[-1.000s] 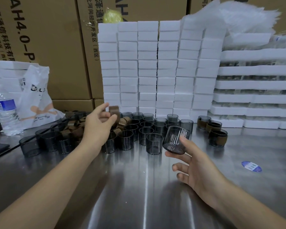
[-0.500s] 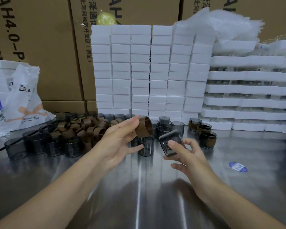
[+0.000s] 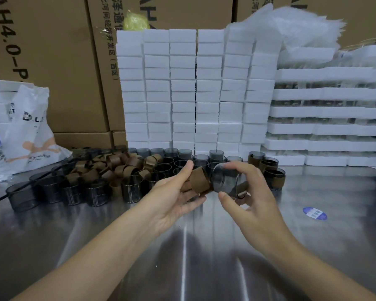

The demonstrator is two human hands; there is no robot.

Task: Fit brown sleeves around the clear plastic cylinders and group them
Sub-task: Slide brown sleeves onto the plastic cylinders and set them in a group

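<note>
Mid-frame above the desk [image 3: 182, 268], the left hand [image 3: 172, 198] pinches a brown sleeve [image 3: 199, 181] while the right hand [image 3: 254, 200] grips a clear cylinder [image 3: 225, 181] just right of it, their ends meeting, axes roughly in line.

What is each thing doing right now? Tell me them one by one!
Left hand, holds a brown sleeve.
Right hand, holds a clear cylinder.
Brown sleeve, off the table, not yet around the cylinder.
Clear cylinder, tilted, bare.
Sleeved cylinders, upright, grouped together on the table.
Bare cylinders, upright on the table.
Loose sleeves, piled up.
</note>
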